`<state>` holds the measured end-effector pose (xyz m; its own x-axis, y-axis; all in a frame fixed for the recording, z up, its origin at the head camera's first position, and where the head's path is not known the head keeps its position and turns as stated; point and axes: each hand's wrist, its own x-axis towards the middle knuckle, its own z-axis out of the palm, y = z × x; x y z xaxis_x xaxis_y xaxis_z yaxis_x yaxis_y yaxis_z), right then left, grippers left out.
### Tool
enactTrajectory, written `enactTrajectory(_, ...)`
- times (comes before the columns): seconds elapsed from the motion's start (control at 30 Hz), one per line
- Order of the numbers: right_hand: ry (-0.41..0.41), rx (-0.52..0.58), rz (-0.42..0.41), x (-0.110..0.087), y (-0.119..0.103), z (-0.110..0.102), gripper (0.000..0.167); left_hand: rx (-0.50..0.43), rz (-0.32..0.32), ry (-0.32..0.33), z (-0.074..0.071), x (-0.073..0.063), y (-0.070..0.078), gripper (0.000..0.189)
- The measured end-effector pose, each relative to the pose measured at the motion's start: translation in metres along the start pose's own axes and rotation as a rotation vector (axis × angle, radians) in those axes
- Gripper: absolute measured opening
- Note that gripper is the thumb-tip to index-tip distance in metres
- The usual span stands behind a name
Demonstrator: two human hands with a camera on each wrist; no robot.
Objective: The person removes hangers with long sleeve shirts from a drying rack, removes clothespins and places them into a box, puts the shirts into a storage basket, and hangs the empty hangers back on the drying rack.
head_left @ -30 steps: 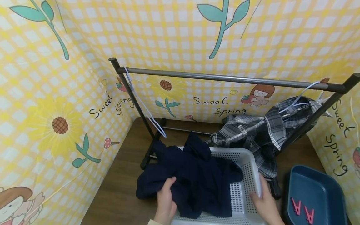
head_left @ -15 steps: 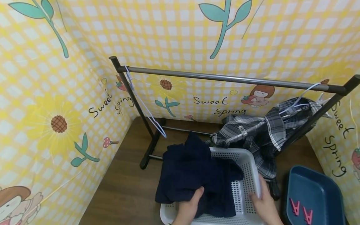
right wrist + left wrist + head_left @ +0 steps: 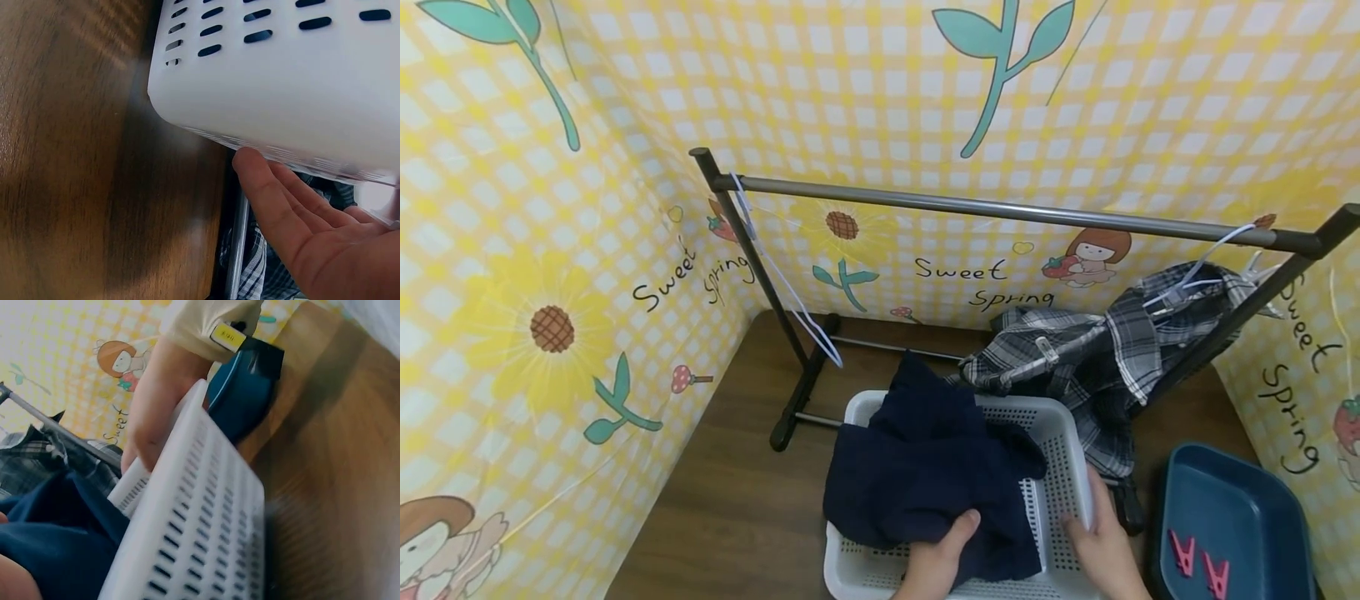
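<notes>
A dark navy garment (image 3: pixel 917 475) lies bunched and partly folded over in a white perforated plastic basket (image 3: pixel 1060 467). My left hand (image 3: pixel 936 560) grips its near edge, thumb on top and the other fingers hidden under the cloth. In the left wrist view the navy cloth (image 3: pixel 56 550) shows beside the basket's slotted wall (image 3: pixel 200 519). My right hand (image 3: pixel 1105 542) holds the basket's right rim, thumb inside. From the right wrist view, the fingers (image 3: pixel 269 200) of that hand lie along the outside of the wall.
Behind the basket stands a dark metal clothes rack (image 3: pixel 925 200). A bare pale hanger (image 3: pixel 790 292) hangs at its left, a plaid shirt (image 3: pixel 1075 350) on a hanger at its right. A blue tub (image 3: pixel 1240 483) with pink clothespins (image 3: pixel 1216 575) stands to the right on the wooden floor (image 3: pixel 715 500).
My left hand has moved right, folding the garment's left part inward over the rest and uncovering the basket's left rim. The right hand stays on the right rim.
</notes>
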<state>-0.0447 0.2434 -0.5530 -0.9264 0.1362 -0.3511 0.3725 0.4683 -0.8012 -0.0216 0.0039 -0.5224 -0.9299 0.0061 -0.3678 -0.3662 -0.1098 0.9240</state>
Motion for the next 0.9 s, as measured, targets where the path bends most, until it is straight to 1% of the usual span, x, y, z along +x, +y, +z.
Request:
enactTrajectory(0.07,0.0,0.007,0.007,0.001,0.001,0.001,0.089,-0.061,-0.043,-0.002,0.002,0.005,-0.004,0.078)
enactTrajectory(0.17,0.001,0.014,-0.002,0.0,0.001,0.001,0.089,-0.165,-0.108,0.003,0.001,0.013,-0.007,0.085)
enactTrajectory(0.2,0.001,0.015,-0.004,0.0,0.002,0.001,0.089,-0.198,-0.122,-0.014,-0.001,0.015,-0.006,0.086)
enactTrajectory(0.23,0.001,0.017,-0.005,0.0,0.002,0.001,0.089,-0.204,-0.129,-0.042,-0.004,0.017,-0.005,0.086)
enactTrajectory(0.27,0.001,0.017,-0.005,0.0,0.002,0.001,0.089,-0.186,-0.143,-0.072,-0.009,0.018,-0.004,0.087)
enactTrajectory(0.3,0.002,0.016,-0.008,0.0,0.002,0.001,0.089,-0.142,-0.153,-0.107,-0.014,0.017,-0.001,0.087)
enactTrajectory(0.37,0.001,0.019,-0.005,0.0,0.002,0.0,0.089,0.042,-0.183,-0.184,-0.029,0.014,0.006,0.088)
enactTrajectory(0.43,-0.004,0.022,-0.002,0.0,0.002,0.0,0.09,0.318,-0.227,-0.258,-0.045,0.008,0.017,0.091)
enactTrajectory(0.5,-0.004,0.02,-0.006,-0.001,0.001,0.0,0.09,0.604,-0.257,-0.328,-0.061,0.0,0.031,0.089)
enactTrajectory(0.53,-0.005,0.019,-0.009,-0.001,0.001,0.0,0.09,0.727,-0.256,-0.367,-0.067,-0.004,0.039,0.085)
enactTrajectory(0.57,-0.005,0.016,-0.015,-0.001,0.001,-0.001,0.09,0.81,-0.245,-0.414,-0.073,-0.008,0.047,0.077)
enactTrajectory(0.6,-0.003,0.01,-0.019,-0.001,0.001,-0.001,0.09,0.873,-0.206,-0.455,-0.079,-0.012,0.056,0.065)
enactTrajectory(0.67,0.0,0.004,-0.029,-0.002,0.001,-0.002,0.089,0.903,-0.1,-0.573,-0.089,-0.018,0.072,0.042)
enactTrajectory(0.7,-0.001,0.003,-0.03,-0.002,0.001,-0.002,0.089,0.907,-0.009,-0.634,-0.094,-0.019,0.08,0.033)
enactTrajectory(0.73,-0.002,0.003,-0.031,-0.002,0.002,-0.002,0.089,0.881,0.094,-0.692,-0.098,-0.019,0.087,0.025)
enactTrajectory(0.77,-0.003,0.002,-0.032,-0.002,0.002,-0.002,0.089,0.838,0.176,-0.725,-0.102,-0.018,0.093,0.021)
enactTrajectory(0.8,-0.004,0.004,-0.03,-0.002,0.002,-0.002,0.088,0.809,0.271,-0.73,-0.104,-0.016,0.098,0.019)
enactTrajectory(0.83,-0.006,0.006,-0.026,-0.002,0.002,-0.002,0.089,0.797,0.357,-0.713,-0.105,-0.012,0.103,0.016)
enactTrajectory(0.87,-0.007,0.005,-0.021,-0.002,0.001,-0.002,0.089,0.817,0.454,-0.672,-0.104,-0.007,0.105,0.012)
enactTrajectory(0.9,-0.01,0.008,-0.014,-0.002,0.001,-0.002,0.089,0.866,0.528,-0.619,-0.103,-0.002,0.107,0.011)
